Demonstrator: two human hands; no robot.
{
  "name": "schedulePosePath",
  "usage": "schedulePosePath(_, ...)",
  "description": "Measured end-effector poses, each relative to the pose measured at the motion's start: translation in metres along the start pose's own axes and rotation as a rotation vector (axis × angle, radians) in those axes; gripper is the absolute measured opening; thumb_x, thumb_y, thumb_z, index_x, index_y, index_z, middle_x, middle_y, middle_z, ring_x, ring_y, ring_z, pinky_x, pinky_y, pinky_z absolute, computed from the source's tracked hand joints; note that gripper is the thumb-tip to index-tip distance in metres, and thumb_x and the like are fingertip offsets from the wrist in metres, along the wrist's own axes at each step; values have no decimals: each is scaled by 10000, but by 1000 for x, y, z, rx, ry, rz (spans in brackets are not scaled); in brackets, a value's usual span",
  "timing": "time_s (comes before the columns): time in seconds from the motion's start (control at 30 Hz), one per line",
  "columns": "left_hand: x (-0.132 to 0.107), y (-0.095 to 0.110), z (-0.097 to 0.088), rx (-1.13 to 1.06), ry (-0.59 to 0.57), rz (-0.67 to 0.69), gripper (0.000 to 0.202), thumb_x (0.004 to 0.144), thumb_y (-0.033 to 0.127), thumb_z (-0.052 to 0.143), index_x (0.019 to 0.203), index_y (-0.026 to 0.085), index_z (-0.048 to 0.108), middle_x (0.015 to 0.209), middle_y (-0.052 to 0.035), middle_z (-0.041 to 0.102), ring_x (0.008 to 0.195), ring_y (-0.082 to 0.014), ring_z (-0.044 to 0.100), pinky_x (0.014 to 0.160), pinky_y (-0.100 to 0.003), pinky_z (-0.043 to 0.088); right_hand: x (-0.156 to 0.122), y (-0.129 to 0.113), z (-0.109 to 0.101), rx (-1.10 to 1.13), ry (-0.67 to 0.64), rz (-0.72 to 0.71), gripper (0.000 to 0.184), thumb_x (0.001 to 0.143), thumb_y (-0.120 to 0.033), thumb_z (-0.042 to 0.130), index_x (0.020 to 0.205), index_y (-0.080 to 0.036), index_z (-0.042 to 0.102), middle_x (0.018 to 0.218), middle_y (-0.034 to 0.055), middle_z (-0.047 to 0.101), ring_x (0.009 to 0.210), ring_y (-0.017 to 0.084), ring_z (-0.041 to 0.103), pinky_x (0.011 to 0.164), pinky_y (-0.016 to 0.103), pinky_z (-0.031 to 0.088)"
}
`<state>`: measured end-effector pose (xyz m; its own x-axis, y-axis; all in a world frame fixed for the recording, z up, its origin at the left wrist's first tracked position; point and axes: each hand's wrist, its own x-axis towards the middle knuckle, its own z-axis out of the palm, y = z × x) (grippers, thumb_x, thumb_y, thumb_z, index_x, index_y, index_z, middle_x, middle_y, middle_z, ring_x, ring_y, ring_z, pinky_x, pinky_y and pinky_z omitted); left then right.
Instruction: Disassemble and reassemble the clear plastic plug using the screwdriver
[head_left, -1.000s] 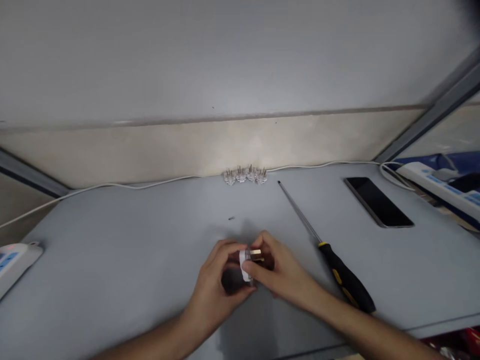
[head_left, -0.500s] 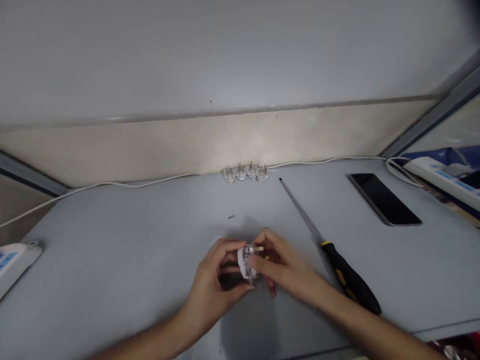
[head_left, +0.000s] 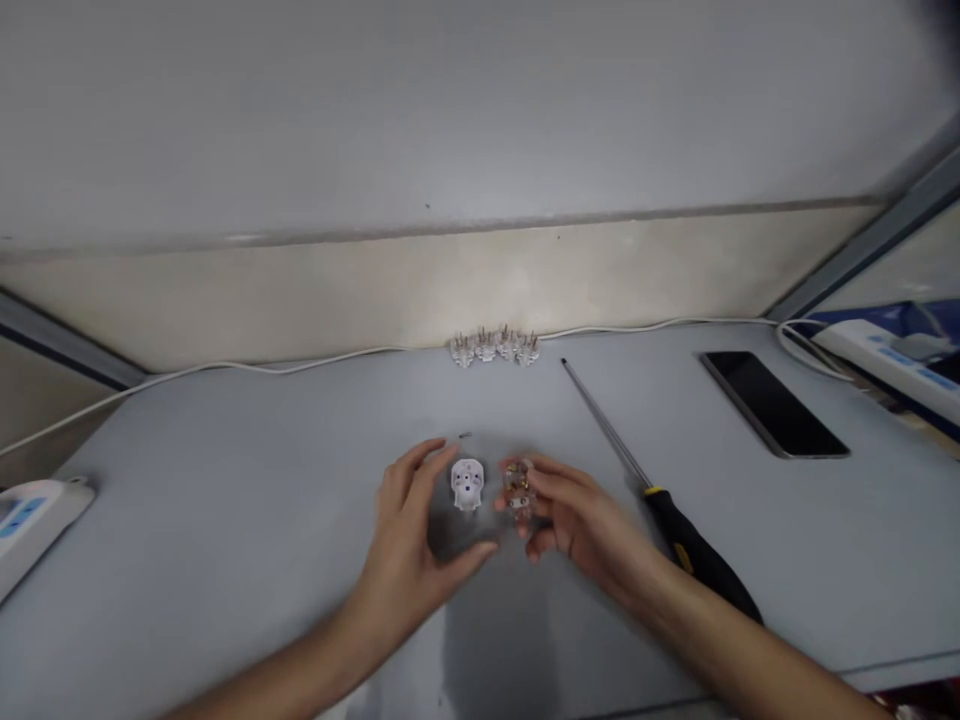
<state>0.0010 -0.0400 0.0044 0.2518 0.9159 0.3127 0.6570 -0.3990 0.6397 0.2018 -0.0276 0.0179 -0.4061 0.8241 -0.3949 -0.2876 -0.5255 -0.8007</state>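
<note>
A white plug cover [head_left: 467,484] with small round holes lies on the grey table [head_left: 225,500], between my hands. My left hand [head_left: 409,540] is open just left of it, holding nothing and apparently not touching it. My right hand [head_left: 577,510] holds a clear plug body with brass parts [head_left: 517,490] at its fingertips, partly hidden by the fingers. A tiny dark screw [head_left: 465,435] lies just beyond the cover.
A row of several plugs with upright pins [head_left: 493,347] stands at the wall. A black-and-yellow screwdriver [head_left: 694,545] lies right of my right hand, with a black phone [head_left: 772,405] beyond it. White power strips [head_left: 34,530] [head_left: 885,365] sit at both sides, and a white cable [head_left: 300,366] runs along the wall.
The white cover and clear plug body have come apart. The cover now lies on the table, and my left hand has let go and opened. My right hand has moved right with the clear body.
</note>
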Motion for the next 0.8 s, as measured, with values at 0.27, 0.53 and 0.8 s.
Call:
schedulePosePath(0.27,-20,20,3,-237,-36,72,629,764,279,747,1310,307,437,1174,-80,563,1035,-271,563,869,-414,498,-9,11,3,-37,-294,63,658,823,-485,624,1398,-269,389,901,45,618,583,66,533,485,160,430)
schedulePosePath(0.53,-22,28,5,-345,-48,38,548,707,139,693,1203,298,524,894,-15,594,755,-193,584,661,-314,510,-19,9,9,-651,49,-604,366,876,-239,500,1242,-238,508,1005,43,564,886,120,532,706,231,442)
schedulePosePath(0.8,-28,29,13,-448,-230,-46,518,593,40,639,1050,265,543,895,-10,536,811,-204,556,678,-310,490,-19,-12,1,-986,-186,-624,307,690,34,486,837,-200,622,938,2,522,864,88,514,709,202,412)
